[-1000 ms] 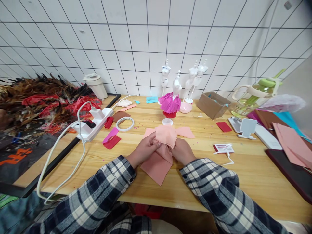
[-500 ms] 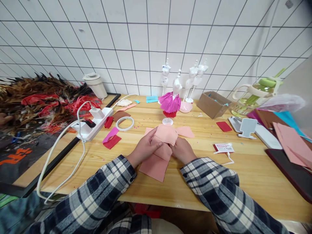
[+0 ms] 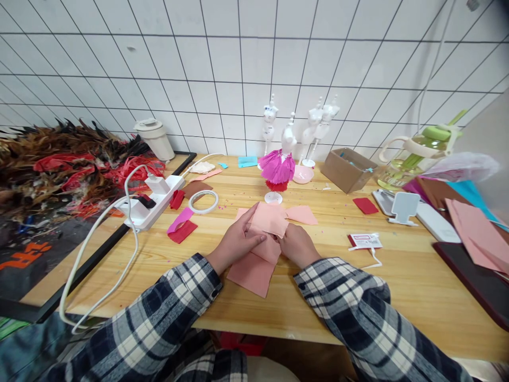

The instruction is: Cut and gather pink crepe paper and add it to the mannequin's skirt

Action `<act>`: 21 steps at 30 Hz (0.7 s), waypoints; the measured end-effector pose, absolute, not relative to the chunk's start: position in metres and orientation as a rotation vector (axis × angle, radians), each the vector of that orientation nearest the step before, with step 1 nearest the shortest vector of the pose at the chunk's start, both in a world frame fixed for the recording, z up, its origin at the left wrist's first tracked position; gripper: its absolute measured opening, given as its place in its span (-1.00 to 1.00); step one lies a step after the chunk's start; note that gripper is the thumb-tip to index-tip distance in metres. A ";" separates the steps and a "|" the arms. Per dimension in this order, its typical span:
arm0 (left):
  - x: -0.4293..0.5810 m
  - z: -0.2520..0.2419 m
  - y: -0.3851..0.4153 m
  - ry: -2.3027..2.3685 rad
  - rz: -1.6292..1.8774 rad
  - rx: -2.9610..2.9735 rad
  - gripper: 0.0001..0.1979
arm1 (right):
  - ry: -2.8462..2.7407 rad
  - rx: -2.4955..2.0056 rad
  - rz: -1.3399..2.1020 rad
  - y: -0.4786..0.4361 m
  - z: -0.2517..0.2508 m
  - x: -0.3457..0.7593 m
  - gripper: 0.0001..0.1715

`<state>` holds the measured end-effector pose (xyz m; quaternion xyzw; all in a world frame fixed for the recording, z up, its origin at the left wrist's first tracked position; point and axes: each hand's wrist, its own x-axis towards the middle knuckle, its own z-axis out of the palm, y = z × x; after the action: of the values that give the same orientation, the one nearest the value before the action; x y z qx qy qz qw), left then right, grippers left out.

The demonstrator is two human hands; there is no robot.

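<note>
A folded piece of peach-pink crepe paper (image 3: pixel 270 218) is held over the table at the middle of the head view. My left hand (image 3: pixel 242 236) grips its left side, the thumb lying across the front. At the right edge, the curled fingers of my right hand (image 3: pixel 296 245) pinch the same paper; their tips are partly hidden behind it. Below them a larger darker-pink sheet (image 3: pixel 252 273) lies on the table. Another peach scrap (image 3: pixel 303 214) rests just beyond my right hand. Behind stands a small white mannequin figure with a magenta and red paper skirt (image 3: pixel 277 170).
Several bare white mannequins (image 3: pixel 270 122) stand by the tiled wall. A tape roll (image 3: pixel 203 201), red scraps (image 3: pixel 183 232) and a power strip (image 3: pixel 157 204) with looping cables lie left. Rightward are a cardboard box (image 3: pixel 348 171), a jug (image 3: pixel 417 159) and a phone stand (image 3: pixel 404 207).
The upper flap of the pink paper has tilted slightly between my hands, which stay almost in place. Another person's hand at the far left edge has gone out of view.
</note>
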<state>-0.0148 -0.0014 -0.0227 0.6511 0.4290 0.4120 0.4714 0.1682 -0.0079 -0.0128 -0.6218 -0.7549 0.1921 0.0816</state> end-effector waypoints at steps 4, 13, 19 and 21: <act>-0.013 -0.017 -0.005 1.050 0.978 1.567 -0.07 | -2.226 -1.886 0.549 -0.009 -0.012 0.168 -0.63; -0.011 -0.014 -0.006 1.068 0.882 1.605 -0.05 | -2.208 -1.894 0.584 -0.011 -0.010 0.167 -0.61; -0.011 -0.016 -0.006 1.089 0.931 1.656 -0.06 | -2.214 -1.935 0.578 -0.011 -0.007 0.166 -0.59; -0.011 -0.015 -0.006 1.081 0.935 1.665 -0.06 | -2.200 -1.955 0.599 -0.011 -0.006 0.166 -0.58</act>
<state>-0.0114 -0.0063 -0.0151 0.6754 0.4384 0.3793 0.4559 0.1658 -0.0113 -0.0062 -0.6493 -0.7308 0.1990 0.0688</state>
